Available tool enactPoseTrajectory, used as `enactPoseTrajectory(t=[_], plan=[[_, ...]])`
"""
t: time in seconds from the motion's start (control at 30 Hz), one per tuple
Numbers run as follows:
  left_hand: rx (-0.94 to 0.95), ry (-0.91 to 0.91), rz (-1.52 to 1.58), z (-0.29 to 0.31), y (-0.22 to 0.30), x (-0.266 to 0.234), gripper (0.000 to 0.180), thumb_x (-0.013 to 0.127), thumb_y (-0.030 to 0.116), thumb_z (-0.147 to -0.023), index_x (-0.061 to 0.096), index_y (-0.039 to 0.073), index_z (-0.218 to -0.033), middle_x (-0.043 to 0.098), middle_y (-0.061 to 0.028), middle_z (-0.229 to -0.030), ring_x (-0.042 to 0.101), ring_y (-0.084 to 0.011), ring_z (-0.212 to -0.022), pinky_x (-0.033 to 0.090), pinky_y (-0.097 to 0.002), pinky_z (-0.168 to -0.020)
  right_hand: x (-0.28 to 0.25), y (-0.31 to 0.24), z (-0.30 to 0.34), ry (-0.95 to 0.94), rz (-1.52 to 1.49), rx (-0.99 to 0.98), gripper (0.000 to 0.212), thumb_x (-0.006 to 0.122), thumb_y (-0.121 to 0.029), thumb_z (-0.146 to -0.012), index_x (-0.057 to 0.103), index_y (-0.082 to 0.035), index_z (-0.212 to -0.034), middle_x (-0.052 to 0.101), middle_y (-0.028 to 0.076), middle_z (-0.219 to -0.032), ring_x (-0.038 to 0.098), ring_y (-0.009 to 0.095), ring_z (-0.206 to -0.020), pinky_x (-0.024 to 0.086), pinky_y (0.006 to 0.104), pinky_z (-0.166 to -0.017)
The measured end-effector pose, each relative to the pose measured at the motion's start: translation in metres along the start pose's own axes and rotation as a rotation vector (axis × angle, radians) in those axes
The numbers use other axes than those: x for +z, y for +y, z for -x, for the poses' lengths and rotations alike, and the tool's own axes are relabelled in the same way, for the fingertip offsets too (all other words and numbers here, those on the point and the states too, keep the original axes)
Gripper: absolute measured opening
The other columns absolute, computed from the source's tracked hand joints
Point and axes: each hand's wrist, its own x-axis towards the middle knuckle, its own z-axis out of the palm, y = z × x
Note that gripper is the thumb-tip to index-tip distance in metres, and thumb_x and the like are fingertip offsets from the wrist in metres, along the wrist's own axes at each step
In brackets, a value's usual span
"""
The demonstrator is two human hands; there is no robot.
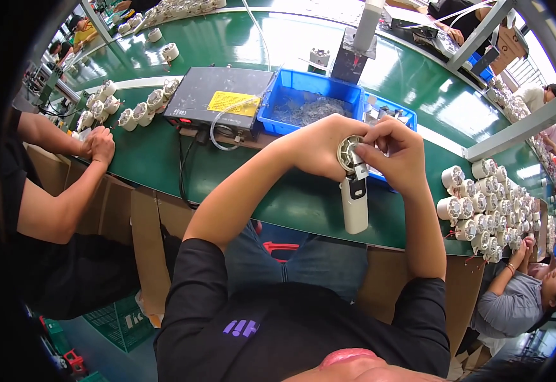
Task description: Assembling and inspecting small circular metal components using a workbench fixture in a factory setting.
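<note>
Fingers of the left hand (pixel 322 146) are bent in close around a round white part (pixel 348 155) and hold it from the left side. Most of their tips are hidden, so I cannot tell how each one sits. The right hand (pixel 396 153) comes in from the right. Its thumb lies on the round part, and its other fingers are curled, with just a narrow gap to the thumb. I cannot tell if they pinch something tiny.

A white handle (pixel 355 213) points down from the round part toward the near edge of the green tabletop (pixel 259 213), between the two arms.

On the far side of the hands is a blue box (pixel 322 83) with thin scraps in it. To its left is a dark machine (pixel 192 86) with a yellow label. Many white round pieces (pixel 491 207) stand together on the right.
</note>
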Motion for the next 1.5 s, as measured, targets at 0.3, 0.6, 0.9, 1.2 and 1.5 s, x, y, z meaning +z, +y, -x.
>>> enactPoseTrajectory(t=[0.3,0.6,0.9,1.2,1.5], plan=[[-0.009,0.224,0.084,-0.003,0.002,0.006,0.045,0.078,0.003,-0.063,0.07,0.004,-0.107,0.072,-0.0032,-0.09,0.061,-0.0151,-0.08,0.051,-0.0261,-0.076,0.004,-0.008,-0.008,0.217,-0.565,0.211,0.027,0.087,0.003,-0.079,0.077,0.0,-0.104,0.068,0.003,-0.09,0.056,0.011,-0.08,0.046,0.0225,-0.076],[0.074,0.437,-0.04,-0.004,-0.016,0.008,0.048,0.08,0.0,-0.063,0.07,0.005,-0.109,0.074,-0.0069,-0.099,0.065,-0.0172,-0.084,0.054,-0.0275,-0.078,-0.008,-0.009,-0.006,0.1,-0.076,0.006,0.043,0.093,0.0,-0.071,0.079,-0.002,-0.111,0.074,0.005,-0.097,0.063,0.015,-0.086,0.052,0.0285,-0.083],[0.045,0.427,-0.105,-0.004,-0.007,0.004,0.05,0.08,0.001,-0.062,0.069,0.007,-0.11,0.074,-0.0055,-0.099,0.065,-0.0161,-0.085,0.053,-0.0273,-0.079,-0.009,-0.001,-0.005,0.115,0.048,0.004,0.044,0.095,-0.001,-0.067,0.08,-0.004,-0.108,0.076,0.006,-0.095,0.066,0.016,-0.085,0.054,0.03,-0.083],[0.108,0.456,-0.374,0.0,0.001,0.007,0.05,0.084,0.001,-0.062,0.069,0.006,-0.109,0.075,-0.0068,-0.095,0.066,-0.0186,-0.079,0.054,-0.0292,-0.072,-0.004,-0.003,-0.001,0.172,0.125,-0.092,0.035,0.097,-0.003,-0.067,0.082,-0.004,-0.098,0.077,0.007,-0.094,0.067,0.016,-0.081,0.055,0.0299,-0.08],[0.185,0.501,-0.46,0.003,0.016,0.02,0.051,0.085,0.001,-0.06,0.067,0.004,-0.108,0.076,-0.0127,-0.094,0.071,-0.0306,-0.075,0.058,-0.0374,-0.069,0.009,-0.015,0.003,0.247,0.0,-0.183,0.029,0.096,-0.002,-0.071,0.084,-0.004,-0.097,0.077,0.008,-0.092,0.065,0.017,-0.08,0.053,0.0275,-0.075]])
